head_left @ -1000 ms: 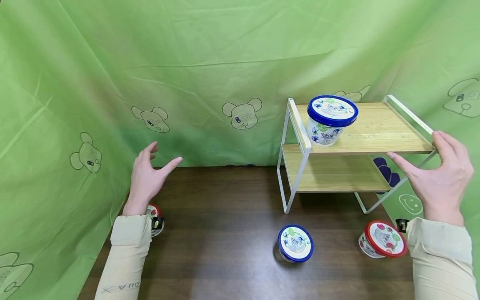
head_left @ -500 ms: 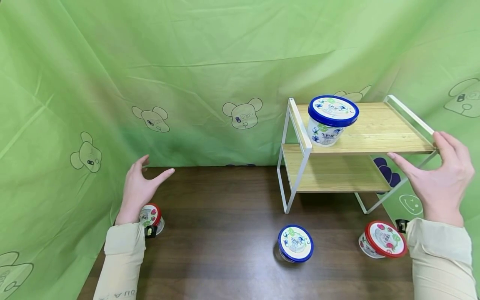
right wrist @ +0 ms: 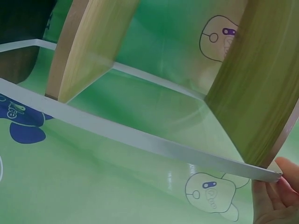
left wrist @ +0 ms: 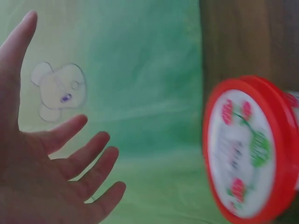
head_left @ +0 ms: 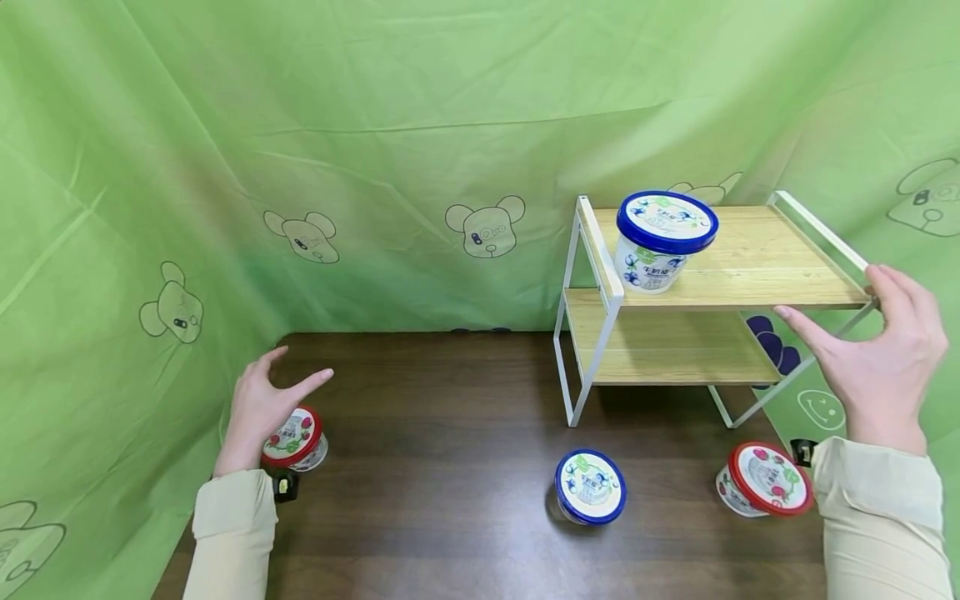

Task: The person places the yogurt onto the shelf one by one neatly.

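Observation:
My left hand [head_left: 257,404] hovers at the left with thumb and fingers spread, holding nothing. Just below and partly behind it, a red-lidded tub [head_left: 303,437] with a raspberry print stands on the floor. The left wrist view shows that red-lidded tub [left wrist: 243,149] apart from the fingers. On the right, my right hand [head_left: 888,354] grips the front right corner of a two-tier shelf rack [head_left: 750,275] with pale wood boards and a white frame. In the right wrist view, its fingers lie around the frame's end [right wrist: 266,173]. A blue-lidded tub [head_left: 660,242] stands on the top board.
Another blue-lidded tub [head_left: 591,487] is on the dark wood floor [head_left: 435,467] in front of the rack. A second red-lidded tub [head_left: 765,479] sits near my right wrist. Green cloth [head_left: 390,167] with bear drawings hangs behind and at both sides.
My left hand has come down and slightly left, towards the red-lidded tub, staying spread. The right hand and the rack have stayed in place.

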Available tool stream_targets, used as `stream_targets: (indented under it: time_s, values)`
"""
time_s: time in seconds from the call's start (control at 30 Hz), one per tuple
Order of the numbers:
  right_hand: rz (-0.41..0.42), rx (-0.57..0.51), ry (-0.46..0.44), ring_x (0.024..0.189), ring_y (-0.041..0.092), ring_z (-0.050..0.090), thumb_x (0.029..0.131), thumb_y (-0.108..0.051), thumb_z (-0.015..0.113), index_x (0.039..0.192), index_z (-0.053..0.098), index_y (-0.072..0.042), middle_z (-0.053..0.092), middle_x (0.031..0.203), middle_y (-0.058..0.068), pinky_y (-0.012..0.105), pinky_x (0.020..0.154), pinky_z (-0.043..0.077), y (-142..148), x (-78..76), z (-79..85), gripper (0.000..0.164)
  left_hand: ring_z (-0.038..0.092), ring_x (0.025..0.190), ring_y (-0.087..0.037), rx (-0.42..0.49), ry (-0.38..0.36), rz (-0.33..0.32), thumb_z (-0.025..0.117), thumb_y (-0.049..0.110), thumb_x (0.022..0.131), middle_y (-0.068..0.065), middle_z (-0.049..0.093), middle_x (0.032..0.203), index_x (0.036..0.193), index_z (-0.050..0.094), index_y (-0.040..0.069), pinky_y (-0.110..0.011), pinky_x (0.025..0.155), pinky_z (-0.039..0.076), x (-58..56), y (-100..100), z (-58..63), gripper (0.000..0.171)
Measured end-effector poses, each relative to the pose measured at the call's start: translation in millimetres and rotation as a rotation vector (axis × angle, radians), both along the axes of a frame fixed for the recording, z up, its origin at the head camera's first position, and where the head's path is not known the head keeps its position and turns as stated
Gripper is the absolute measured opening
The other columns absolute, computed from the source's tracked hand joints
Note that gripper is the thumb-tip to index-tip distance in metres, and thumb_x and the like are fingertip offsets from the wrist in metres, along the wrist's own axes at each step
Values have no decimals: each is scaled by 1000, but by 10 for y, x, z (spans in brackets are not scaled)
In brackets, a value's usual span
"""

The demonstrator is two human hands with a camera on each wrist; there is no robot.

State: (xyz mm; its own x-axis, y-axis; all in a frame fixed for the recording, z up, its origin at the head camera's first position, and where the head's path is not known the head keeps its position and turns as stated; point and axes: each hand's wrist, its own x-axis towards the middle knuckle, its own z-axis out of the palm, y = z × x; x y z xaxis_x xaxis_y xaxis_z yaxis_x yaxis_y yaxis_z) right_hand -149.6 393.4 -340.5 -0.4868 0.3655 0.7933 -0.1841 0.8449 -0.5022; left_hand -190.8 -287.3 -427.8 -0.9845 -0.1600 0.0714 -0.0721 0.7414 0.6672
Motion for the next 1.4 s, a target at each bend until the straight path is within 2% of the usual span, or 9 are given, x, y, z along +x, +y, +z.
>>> stream_targets:
  time_s: [0.27,0.4,0.57,0.73,0.9,1.0,1.07,1.23,1.4]
  values:
    - [4,-6,-1,130,23,51,66,-29,93,132,68,-3,63,134,12,21,104,32,-107,41,80,75,36,134,-52,-2,-126,-40,69,65,87,-34,32,153,157,31,0,-69,100,38,119,-172,-250,102]
    - [3,-9,-11,130,23,51,66,-25,93,131,68,-3,62,134,10,18,102,32,-131,52,95,73,43,125,-50,-5,-153,-42,70,65,86,-35,37,146,156,32,0,-66,94,45,172,-214,-343,102]
    - [4,-19,-5,128,19,51,66,-21,93,131,69,-4,62,134,7,14,98,33,-161,64,110,71,45,121,-47,10,-154,-62,75,61,86,-34,40,142,154,33,-2,-62,92,47,227,-248,-454,101]
    - [-5,-13,-6,128,15,51,64,-23,95,131,70,-7,62,134,-1,12,95,33,-7,-7,11,73,44,122,-47,37,-129,-66,79,55,84,-33,40,144,153,34,-4,-62,94,47,264,-255,-506,101]
    - [-6,-11,-8,125,9,51,61,-25,98,130,72,-21,60,133,-14,11,93,35,159,-81,-99,74,37,124,-51,6,-100,-30,83,53,81,-34,38,142,152,36,-3,-67,92,44,295,-258,-551,102]
    - [-5,-14,-4,124,7,51,60,-25,98,132,70,-29,59,132,-18,11,93,36,193,-95,-122,77,31,127,-55,-17,-97,-11,85,52,79,-35,36,144,153,35,-3,-72,93,39,305,-265,-583,105]
    - [-5,-15,-4,124,6,51,60,-26,99,132,70,-29,59,132,-19,11,93,36,197,-95,-126,77,27,130,-57,-25,-100,-4,86,51,78,-36,34,146,153,33,-4,-75,94,36,303,-276,-606,107]
    - [-7,-13,-5,123,6,51,60,-26,99,131,72,-17,59,132,-17,11,93,36,204,-90,-136,76,25,132,-59,-44,-111,10,87,52,76,-37,33,146,155,27,-5,-76,96,32,288,-310,-663,115]
    - [-12,-14,-6,123,6,51,60,-26,99,132,71,-17,59,133,-16,10,92,36,215,-85,-151,78,27,128,-59,-74,-148,4,86,55,76,-39,34,143,156,22,-7,-75,96,34,287,-345,-740,120]
